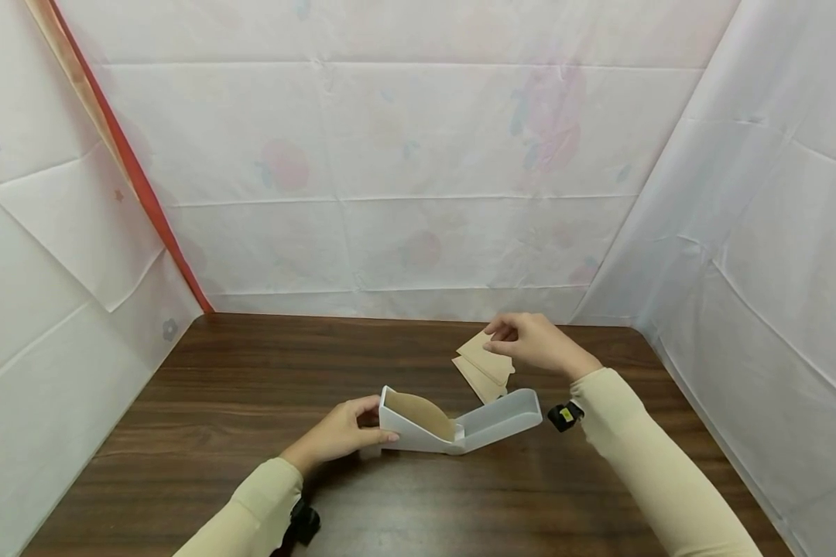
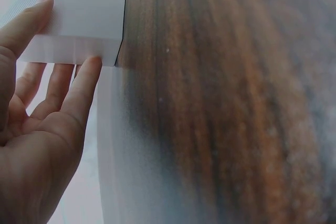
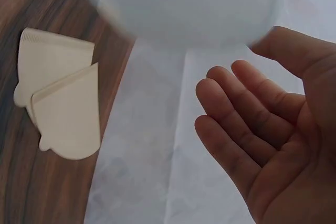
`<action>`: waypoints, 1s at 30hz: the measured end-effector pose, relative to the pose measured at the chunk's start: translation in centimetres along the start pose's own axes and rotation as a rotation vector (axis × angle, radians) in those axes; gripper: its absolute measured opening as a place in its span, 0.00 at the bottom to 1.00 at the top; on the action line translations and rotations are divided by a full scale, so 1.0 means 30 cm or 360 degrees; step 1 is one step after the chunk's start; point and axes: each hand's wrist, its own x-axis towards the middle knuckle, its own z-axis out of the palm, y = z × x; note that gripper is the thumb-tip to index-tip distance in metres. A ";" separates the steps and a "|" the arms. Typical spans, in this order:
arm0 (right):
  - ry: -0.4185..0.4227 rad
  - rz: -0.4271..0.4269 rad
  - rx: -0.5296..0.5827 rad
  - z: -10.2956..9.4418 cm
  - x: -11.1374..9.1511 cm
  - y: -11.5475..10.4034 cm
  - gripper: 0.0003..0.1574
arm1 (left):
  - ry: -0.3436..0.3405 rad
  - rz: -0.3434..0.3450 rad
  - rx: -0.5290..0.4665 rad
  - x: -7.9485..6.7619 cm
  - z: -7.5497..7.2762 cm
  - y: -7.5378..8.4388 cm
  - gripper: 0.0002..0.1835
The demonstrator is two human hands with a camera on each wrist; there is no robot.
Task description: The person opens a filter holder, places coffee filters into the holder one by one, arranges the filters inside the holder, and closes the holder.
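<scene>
A white coffee filter box [image 1: 413,435] lies on the table with its translucent lid [image 1: 499,420] swung out to the right. Brown filter papers [image 1: 421,411] fill it. My left hand [image 1: 341,431] grips the box's left end, thumb on the near side; the left wrist view shows fingertips [image 2: 93,65] against the end wall. Behind the lid lie more cone filter papers [image 1: 484,362], in two overlapping stacks. Over these hovers my right hand [image 1: 532,343], fingers loosely bent, holding nothing. In the right wrist view the lid [image 3: 194,9] is blurred and close above the fingers.
The brown wooden table [image 1: 251,387] is bordered by a white patterned cloth [image 1: 390,155] at the back and on both sides. A red strip [image 1: 146,201] runs down the back left corner. Each wrist carries a black camera [image 1: 564,416].
</scene>
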 end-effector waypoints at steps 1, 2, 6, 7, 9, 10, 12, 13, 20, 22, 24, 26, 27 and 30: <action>0.0008 -0.0003 -0.0007 -0.001 0.001 0.012 0.15 | 0.0001 0.0007 -0.0002 0.001 0.000 -0.001 0.20; 0.0016 -0.0001 -0.0009 -0.002 0.003 0.022 0.15 | 0.0002 0.0011 -0.0002 0.001 0.000 -0.002 0.19; 0.0040 -0.0001 -0.0016 -0.001 0.011 0.066 0.15 | 0.0002 0.0014 -0.0010 0.002 0.001 -0.004 0.20; 0.0043 -0.0007 -0.0020 0.002 0.012 0.078 0.15 | 0.0002 0.0013 -0.0012 0.002 0.001 -0.003 0.20; 0.0046 0.0017 -0.0015 0.009 0.015 0.102 0.15 | 0.0000 0.0010 -0.0013 0.001 0.002 -0.002 0.20; 0.0040 0.0023 -0.0010 0.013 0.016 0.115 0.15 | -0.0001 0.0006 -0.0016 0.001 0.002 -0.002 0.20; 0.0024 0.0059 0.0007 0.025 0.017 0.137 0.15 | -0.0002 0.0007 -0.0015 -0.001 0.003 -0.002 0.20; 0.0016 0.0080 0.0015 0.031 0.018 0.148 0.15 | -0.0003 0.0004 -0.0016 -0.002 0.003 -0.001 0.19; -0.0026 0.0187 0.0036 0.067 0.027 0.197 0.18 | 0.0000 -0.0012 -0.0023 0.000 0.003 0.001 0.20; -0.0037 0.0204 0.0034 0.077 0.033 0.211 0.20 | 0.0003 -0.0006 -0.0017 0.001 0.003 0.000 0.20; -0.0059 0.0237 0.0025 0.088 0.040 0.227 0.21 | 0.0003 -0.0001 -0.0019 0.001 0.003 -0.001 0.19; -0.0068 0.0261 0.0008 0.102 0.050 0.244 0.21 | 0.0001 -0.0002 -0.0023 0.001 0.002 0.000 0.19; -0.0072 0.0271 -0.0003 0.109 0.054 0.252 0.21 | 0.0000 -0.0004 -0.0028 0.001 0.002 0.000 0.19; -0.0095 0.0321 0.0003 0.127 0.063 0.273 0.20 | -0.0002 -0.0006 -0.0035 0.000 0.001 0.000 0.19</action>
